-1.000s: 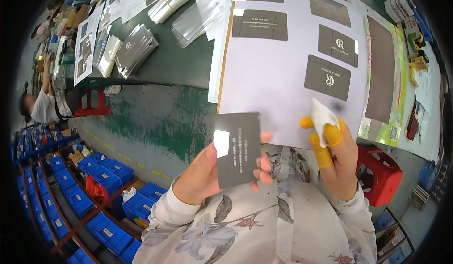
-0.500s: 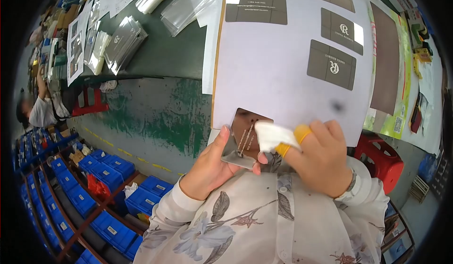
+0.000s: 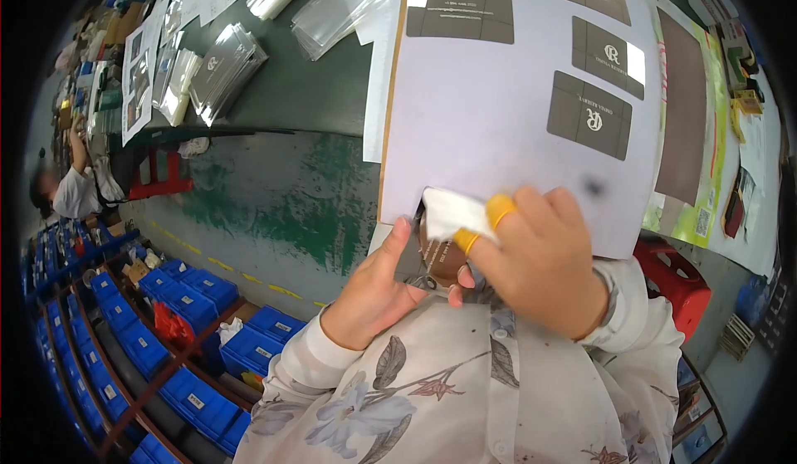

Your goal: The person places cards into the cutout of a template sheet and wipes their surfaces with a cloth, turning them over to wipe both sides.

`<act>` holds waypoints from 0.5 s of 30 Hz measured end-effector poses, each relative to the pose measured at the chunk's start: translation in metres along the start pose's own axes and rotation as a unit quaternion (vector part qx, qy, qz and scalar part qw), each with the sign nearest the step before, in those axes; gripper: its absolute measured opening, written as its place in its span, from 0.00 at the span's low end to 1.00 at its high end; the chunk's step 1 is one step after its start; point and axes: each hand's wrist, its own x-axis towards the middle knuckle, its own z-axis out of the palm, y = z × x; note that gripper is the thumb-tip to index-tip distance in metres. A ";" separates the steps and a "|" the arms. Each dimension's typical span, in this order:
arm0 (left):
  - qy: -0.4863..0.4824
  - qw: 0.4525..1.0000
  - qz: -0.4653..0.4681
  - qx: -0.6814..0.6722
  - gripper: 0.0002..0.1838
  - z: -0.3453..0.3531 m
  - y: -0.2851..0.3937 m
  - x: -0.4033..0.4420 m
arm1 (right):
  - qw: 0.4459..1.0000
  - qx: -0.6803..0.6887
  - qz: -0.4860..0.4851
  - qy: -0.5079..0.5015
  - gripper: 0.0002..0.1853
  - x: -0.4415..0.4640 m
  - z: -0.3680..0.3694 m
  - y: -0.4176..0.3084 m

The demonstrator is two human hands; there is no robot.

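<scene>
Between its thumb and fingers, my left hand [image 3: 369, 290] holds a shiny dark card [image 3: 446, 258] with small printed text, close to my shirt front. My right hand [image 3: 544, 265] pinches a folded white cloth [image 3: 455, 215], which lies over the upper part of that card and hides it. Yellow finger cots [image 3: 499, 210] cover two of the right fingertips. Beyond my hands is a pale board [image 3: 481, 124]. On it lie several dark cards, among them one with lines of text [image 3: 461, 14] and two with a white logo, one farther [image 3: 608, 57] and one nearer [image 3: 589, 115].
Clear-sleeved cards [image 3: 226, 70] and clear plastic sleeves [image 3: 342, 17] lie on the green table [image 3: 282, 90] at left. A red stool [image 3: 677, 285] is at right. Blue bins [image 3: 195, 402] fill a rack at lower left. Another person [image 3: 76, 194] is at far left.
My right hand has moved the cloth left and slightly up, over the card's upper part. The left hand keeps its grip on the card. The view has shifted slightly.
</scene>
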 end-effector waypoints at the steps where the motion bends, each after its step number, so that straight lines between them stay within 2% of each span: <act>1: 0.013 1.000 -0.001 -0.006 0.34 0.001 0.000 -0.001 | 1.000 0.024 -0.007 -0.016 0.08 -0.002 0.000 -0.007; 7: 0.022 1.000 -0.003 -0.012 0.34 0.000 -0.003 0.000 | 0.999 0.032 0.006 -0.025 0.09 0.007 -0.001 0.002; 11: -0.019 1.000 -0.012 -0.008 0.34 -0.001 0.001 -0.004 | 0.999 0.037 0.001 -0.020 0.09 0.007 0.001 -0.001; 13: 0.062 0.998 -0.015 -0.003 0.34 0.010 0.001 -0.002 | 0.998 0.036 -0.009 -0.046 0.10 -0.004 -0.003 -0.010; 15: 0.041 0.999 -0.012 0.007 0.35 0.006 -0.002 0.001 | 0.999 0.030 -0.003 -0.042 0.10 -0.003 -0.006 -0.005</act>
